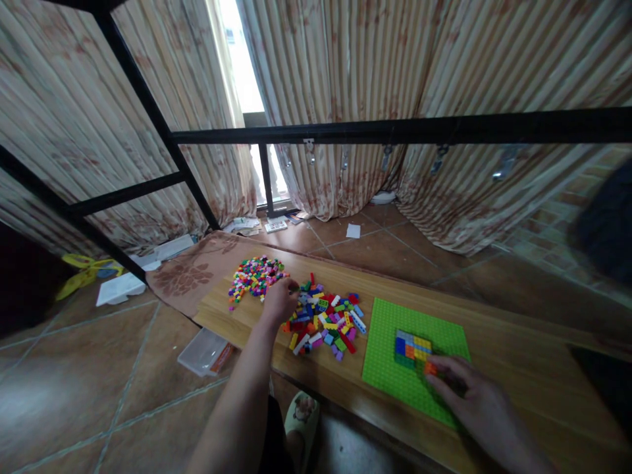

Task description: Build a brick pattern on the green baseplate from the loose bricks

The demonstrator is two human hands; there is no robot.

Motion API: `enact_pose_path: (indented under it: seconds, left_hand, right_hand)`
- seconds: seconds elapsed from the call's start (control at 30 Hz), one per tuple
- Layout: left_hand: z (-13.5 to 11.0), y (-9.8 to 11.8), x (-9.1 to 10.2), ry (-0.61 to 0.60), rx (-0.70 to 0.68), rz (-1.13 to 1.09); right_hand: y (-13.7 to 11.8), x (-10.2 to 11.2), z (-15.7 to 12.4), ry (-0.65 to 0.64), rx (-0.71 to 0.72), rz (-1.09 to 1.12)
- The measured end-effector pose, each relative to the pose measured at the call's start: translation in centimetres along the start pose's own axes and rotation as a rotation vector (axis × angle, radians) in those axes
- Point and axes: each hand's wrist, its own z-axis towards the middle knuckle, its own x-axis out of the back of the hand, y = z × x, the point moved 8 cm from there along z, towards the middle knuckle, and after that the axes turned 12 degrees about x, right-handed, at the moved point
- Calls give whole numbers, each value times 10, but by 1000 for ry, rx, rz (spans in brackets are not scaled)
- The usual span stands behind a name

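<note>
My right hand point(461, 384) pinches an orange brick point(430, 367) at the near right corner of a block of joined bricks point(409, 347) in grey, blue, yellow, orange and green. That block sits on a bright green baseplate point(380, 329). Over at the left, my left hand point(281, 297) hovers or rests between a heap of tiny coloured bricks point(257, 273) and a heap of larger loose bricks point(328, 319). Its fingers are curled together at the larger heap's edge; anything they hold is hidden.
A long wooden board point(217, 306) carries everything. A clear plastic box point(200, 352) lies on the tiled floor by its near left edge. Black metal bars point(345, 131) cross in front of the curtains point(345, 66). A slippered foot point(302, 411) is below the board.
</note>
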Motion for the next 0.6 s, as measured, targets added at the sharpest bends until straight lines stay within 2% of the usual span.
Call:
enact_pose_path:
  seconds: [0.13, 0.37, 0.5, 0.6]
  left_hand:
    - [-8, -4, 7, -58, -23, -33]
    - [-23, 5, -7, -175, -110, -79]
    - [-16, 6, -7, -161, -97, -120]
    - [-5, -11, 5, -84, -15, -132]
  right_hand:
    - [4, -1, -2, 3, -10, 10]
    - [8, -5, -1, 15, -4, -1]
    - [8, -8, 1, 14, 5, -1]
    - [11, -8, 2, 25, -13, 3]
